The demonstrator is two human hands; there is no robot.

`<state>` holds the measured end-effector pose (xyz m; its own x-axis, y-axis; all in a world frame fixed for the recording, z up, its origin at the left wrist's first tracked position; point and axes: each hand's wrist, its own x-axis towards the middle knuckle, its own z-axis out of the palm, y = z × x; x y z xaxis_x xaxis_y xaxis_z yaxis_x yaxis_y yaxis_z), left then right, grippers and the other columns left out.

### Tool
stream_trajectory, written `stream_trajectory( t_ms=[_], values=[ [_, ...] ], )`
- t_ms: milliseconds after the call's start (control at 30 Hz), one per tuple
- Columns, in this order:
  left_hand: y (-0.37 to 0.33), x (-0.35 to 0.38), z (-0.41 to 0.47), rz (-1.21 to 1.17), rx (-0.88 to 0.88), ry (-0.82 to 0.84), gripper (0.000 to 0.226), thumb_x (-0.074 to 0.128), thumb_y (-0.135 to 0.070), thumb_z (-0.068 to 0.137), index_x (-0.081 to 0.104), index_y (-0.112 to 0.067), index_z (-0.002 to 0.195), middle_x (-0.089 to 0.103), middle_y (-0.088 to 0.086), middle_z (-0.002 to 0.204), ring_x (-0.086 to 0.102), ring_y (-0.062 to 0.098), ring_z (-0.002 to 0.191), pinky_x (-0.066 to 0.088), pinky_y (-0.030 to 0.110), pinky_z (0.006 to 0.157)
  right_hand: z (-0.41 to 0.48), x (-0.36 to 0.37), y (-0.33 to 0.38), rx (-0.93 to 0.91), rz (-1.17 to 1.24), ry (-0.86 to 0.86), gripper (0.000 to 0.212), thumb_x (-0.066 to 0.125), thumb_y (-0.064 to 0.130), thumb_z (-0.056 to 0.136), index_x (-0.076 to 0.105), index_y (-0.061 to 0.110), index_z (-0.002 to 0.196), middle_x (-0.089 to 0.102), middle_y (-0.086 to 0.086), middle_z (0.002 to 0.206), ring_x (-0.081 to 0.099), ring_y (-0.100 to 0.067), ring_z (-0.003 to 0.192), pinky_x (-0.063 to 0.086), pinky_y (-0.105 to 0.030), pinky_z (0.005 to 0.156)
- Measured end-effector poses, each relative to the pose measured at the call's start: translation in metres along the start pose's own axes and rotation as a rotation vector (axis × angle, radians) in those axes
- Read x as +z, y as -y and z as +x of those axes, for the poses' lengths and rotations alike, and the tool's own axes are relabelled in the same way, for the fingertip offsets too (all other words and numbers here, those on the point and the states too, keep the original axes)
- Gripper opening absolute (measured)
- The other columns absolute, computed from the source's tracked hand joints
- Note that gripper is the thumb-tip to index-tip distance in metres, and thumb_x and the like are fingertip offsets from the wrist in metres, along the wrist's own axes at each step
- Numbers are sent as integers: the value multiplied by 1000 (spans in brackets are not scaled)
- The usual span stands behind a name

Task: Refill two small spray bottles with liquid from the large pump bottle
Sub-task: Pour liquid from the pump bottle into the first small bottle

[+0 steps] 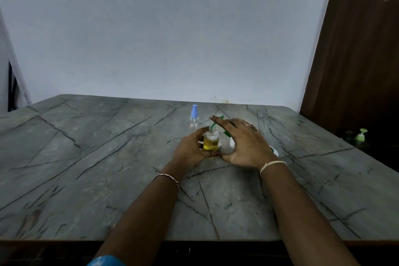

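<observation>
Tabletop [86, 157] grey, veined | wall [129, 39] white | left hand [190, 147] fingers [199, 133] clamped on small bottle [211, 141] | right hand [246, 144] fingers [220, 121] straight over pump [226, 134]

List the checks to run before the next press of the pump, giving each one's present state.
1. Small bottle uncapped: ok.
2. Left hand grips it upright: ok.
3. Green spout over its mouth: ok.
4. Room above the yellow liquid: ok.
5. Large pump bottle level, behind the right hand: cannot tell.
6. Blue-capped spray bottle opened: not ok, cap on.
</observation>
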<state>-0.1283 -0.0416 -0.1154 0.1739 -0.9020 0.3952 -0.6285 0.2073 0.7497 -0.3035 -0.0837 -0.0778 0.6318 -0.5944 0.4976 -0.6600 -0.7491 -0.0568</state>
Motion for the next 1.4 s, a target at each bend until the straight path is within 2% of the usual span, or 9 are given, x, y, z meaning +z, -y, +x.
stream_trajectory(
  t_ms=[67,200,300,467,800,933,1133,1233,1400],
  values=[
    [-1,0,-1,5,5,0,81,85,-31,65,46,-27,135,65,-4,116,63,8,96,49,23,89,-3,-3,0,-20,15,3,107,72,49,70,-5,54,144,50,1,133,45,-23,120,46,-45,94],
    [-2,0,-1,-17,-19,7,82,86,-30,63,46,-28,135,65,-3,116,63,10,97,50,25,90,-4,-2,4,14,18,-20,119,75,24,73,-17,46,145,55,-4,115,50,-24,104,46,-40,83],
    [-3,0,-1,-15,-20,6,82,86,-30,63,46,-27,135,64,-5,113,62,10,96,49,24,90,-3,0,5,49,0,-18,116,73,17,74,-13,39,148,55,-6,117,50,-26,107,44,-41,86],
    [-3,-1,-1,-9,-15,7,83,86,-30,63,46,-26,136,65,1,120,64,14,100,51,30,93,0,3,5,49,-24,-32,112,71,15,75,-10,49,145,56,-5,116,50,-26,108,44,-42,88],
    [-4,0,-1,-17,-39,18,85,85,-31,64,44,-25,137,64,1,122,63,14,102,50,30,95,4,9,11,73,-20,-94,87,71,7,71,24,37,139,55,-3,116,48,-25,113,40,-43,95],
    [-3,0,-1,-5,-35,21,84,85,-32,64,43,-27,137,64,0,121,63,13,102,50,32,95,5,11,12,72,-47,-113,86,72,9,72,25,36,139,55,-3,117,49,-26,114,40,-43,95],
    [-4,-1,-2,-15,-27,22,83,85,-31,65,43,-27,137,63,-2,120,60,8,97,45,17,84,0,11,8,68,-116,-90,101,73,11,73,11,40,147,54,-6,119,48,-28,115,40,-45,97],
    [-3,-1,-2,-19,-28,21,84,85,-30,65,43,-27,138,63,-5,116,60,7,95,44,11,80,0,10,10,69,-108,-96,98,72,9,72,15,39,145,54,-6,120,48,-28,115,40,-45,97],
    [-2,0,-1,-11,-18,23,84,85,-31,65,43,-26,137,64,0,120,62,11,100,49,25,92,3,12,13,73,-102,-135,85,71,10,73,25,36,139,55,-4,118,48,-26,115,39,-43,97]
  ],
)
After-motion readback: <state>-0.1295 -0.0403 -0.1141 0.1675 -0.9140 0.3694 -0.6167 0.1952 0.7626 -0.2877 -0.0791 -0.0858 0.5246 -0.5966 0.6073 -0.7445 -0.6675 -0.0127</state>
